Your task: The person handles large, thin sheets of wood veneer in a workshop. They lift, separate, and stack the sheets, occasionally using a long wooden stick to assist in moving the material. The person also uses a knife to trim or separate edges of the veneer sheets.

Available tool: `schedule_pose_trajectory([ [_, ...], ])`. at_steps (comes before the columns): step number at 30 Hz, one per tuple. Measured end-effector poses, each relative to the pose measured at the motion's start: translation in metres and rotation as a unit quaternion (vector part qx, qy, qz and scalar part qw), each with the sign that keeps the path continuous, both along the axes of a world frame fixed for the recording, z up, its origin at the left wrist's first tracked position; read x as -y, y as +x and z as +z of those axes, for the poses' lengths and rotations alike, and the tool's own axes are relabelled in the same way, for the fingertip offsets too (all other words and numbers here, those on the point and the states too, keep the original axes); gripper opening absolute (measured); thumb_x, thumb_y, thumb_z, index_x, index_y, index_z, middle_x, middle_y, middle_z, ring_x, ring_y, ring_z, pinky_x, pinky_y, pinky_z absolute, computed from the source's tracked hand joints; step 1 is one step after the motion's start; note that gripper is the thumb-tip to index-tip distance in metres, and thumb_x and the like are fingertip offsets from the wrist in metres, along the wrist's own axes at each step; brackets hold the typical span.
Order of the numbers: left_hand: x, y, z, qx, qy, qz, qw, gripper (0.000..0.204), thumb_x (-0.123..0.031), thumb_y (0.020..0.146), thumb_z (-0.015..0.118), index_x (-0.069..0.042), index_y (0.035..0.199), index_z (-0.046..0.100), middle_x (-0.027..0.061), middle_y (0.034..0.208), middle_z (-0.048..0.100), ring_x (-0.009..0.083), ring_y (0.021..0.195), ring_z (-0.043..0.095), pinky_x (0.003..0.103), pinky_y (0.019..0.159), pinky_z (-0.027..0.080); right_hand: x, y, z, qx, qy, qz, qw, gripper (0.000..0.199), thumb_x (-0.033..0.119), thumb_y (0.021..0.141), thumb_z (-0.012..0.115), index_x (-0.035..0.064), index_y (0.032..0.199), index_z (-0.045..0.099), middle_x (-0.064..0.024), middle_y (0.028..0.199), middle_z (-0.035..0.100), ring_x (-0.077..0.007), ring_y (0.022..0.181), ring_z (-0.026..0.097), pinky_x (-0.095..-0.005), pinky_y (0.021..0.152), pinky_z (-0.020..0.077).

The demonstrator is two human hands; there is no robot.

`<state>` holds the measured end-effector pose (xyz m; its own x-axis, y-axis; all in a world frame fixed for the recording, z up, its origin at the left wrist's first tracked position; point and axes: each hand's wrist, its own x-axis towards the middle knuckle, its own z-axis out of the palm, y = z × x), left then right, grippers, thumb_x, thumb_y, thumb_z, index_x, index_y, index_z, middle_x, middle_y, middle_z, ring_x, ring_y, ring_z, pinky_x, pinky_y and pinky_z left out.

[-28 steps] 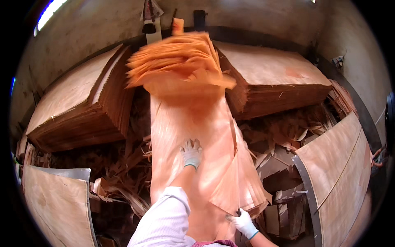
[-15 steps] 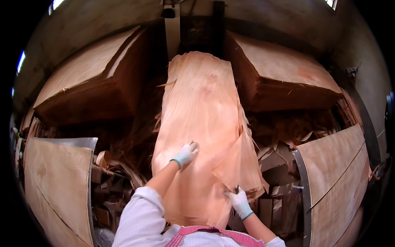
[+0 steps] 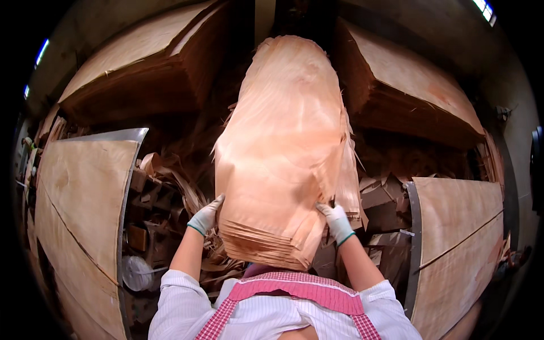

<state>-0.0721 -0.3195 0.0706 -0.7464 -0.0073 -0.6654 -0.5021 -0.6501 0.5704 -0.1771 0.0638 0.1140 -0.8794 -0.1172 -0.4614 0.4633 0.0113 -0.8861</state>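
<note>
A long stack of thin, pale wood veneer sheets (image 3: 277, 153) runs away from me down the middle, its layered near edge facing me. My left hand (image 3: 206, 216), in a white glove with a teal cuff, grips the left edge of the top veneer sheet, fingers partly hidden beside the stack. On the right side, my gloved right hand (image 3: 338, 222) pinches the same sheet's creased edge between thumb and fingers. A small dark object (image 3: 332, 202) pokes up by the right fingers; its kind cannot be made out.
Tall veneer piles stand at far left (image 3: 136, 54) and far right (image 3: 408, 73). Nearer, metal-edged wood-faced boards flank me, one at left (image 3: 85, 198) and one at right (image 3: 459, 238). Veneer scraps (image 3: 170, 173) and a clear plastic bag (image 3: 137, 273) lie between.
My left hand has gone from the middle of the top sheet to its left edge. My right hand stays at the right edge. The sheet's near end has lifted, and the view has shifted.
</note>
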Motion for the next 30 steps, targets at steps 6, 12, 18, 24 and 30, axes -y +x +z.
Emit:
schedule_pose_trajectory([
  [6, 0.005, 0.014, -0.012, -0.09, -0.193, 0.027, 0.977, 0.035, -0.015, 0.089, 0.066, 0.0, 0.119, 0.056, 0.0062, 0.104, 0.065, 0.0159, 0.092, 0.061, 0.028, 0.08, 0.049, 0.009, 0.004, -0.054, -0.054, 0.155, 0.011, 0.986, 0.036, 0.014, 0.076, 0.073, -0.0042, 0.104, 0.062, -0.0093, 0.095, 0.066, -0.0153, 0.082, 0.059, -0.0287, 0.074, 0.048],
  [12, -0.07, 0.03, 0.008, -0.115, -0.197, 0.078, 0.971, 0.034, -0.011, 0.088, 0.067, 0.001, 0.118, 0.056, 0.0066, 0.105, 0.064, 0.0142, 0.091, 0.059, 0.026, 0.079, 0.049, -0.035, -0.011, -0.01, -0.091, 0.116, 0.003, 0.989, 0.034, 0.009, 0.074, 0.073, -0.0033, 0.104, 0.063, -0.0085, 0.098, 0.067, -0.0166, 0.084, 0.059, -0.0288, 0.076, 0.0483],
  [18, -0.13, 0.02, 0.013, -0.124, -0.199, 0.069, 0.97, 0.043, -0.013, 0.091, 0.063, 0.004, 0.127, 0.047, 0.0074, 0.115, 0.06, 0.0145, 0.099, 0.058, 0.028, 0.088, 0.047, -0.098, -0.048, -0.024, -0.101, 0.159, 0.002, 0.982, 0.035, 0.003, 0.07, 0.073, -0.0035, 0.103, 0.063, -0.0064, 0.096, 0.065, -0.0149, 0.084, 0.058, -0.0283, 0.075, 0.0481],
  [24, -0.109, -0.042, 0.042, -0.133, -0.2, 0.05, 0.969, 0.039, -0.02, 0.09, 0.062, -0.001, 0.123, 0.056, 0.0059, 0.114, 0.06, 0.0175, 0.104, 0.056, 0.033, 0.091, 0.045, -0.081, -0.124, -0.003, -0.127, 0.055, 0.044, 0.989, 0.025, 0.011, 0.078, 0.067, -0.0063, 0.097, 0.066, -0.0092, 0.087, 0.067, -0.0173, 0.076, 0.062, -0.0315, 0.069, 0.0505],
  [30, -0.064, -0.045, 0.055, -0.066, -0.194, -0.012, 0.979, 0.061, -0.025, 0.089, 0.066, 0.009, 0.133, 0.039, 0.0167, 0.123, 0.057, 0.0216, 0.114, 0.053, 0.03, 0.096, 0.043, -0.112, -0.098, -0.008, 0.122, -0.265, -0.032, 0.956, 0.043, 0.039, 0.095, 0.053, 0.0028, 0.117, 0.06, -0.0068, 0.098, 0.068, -0.0183, 0.079, 0.065, -0.0286, 0.071, 0.0538],
])
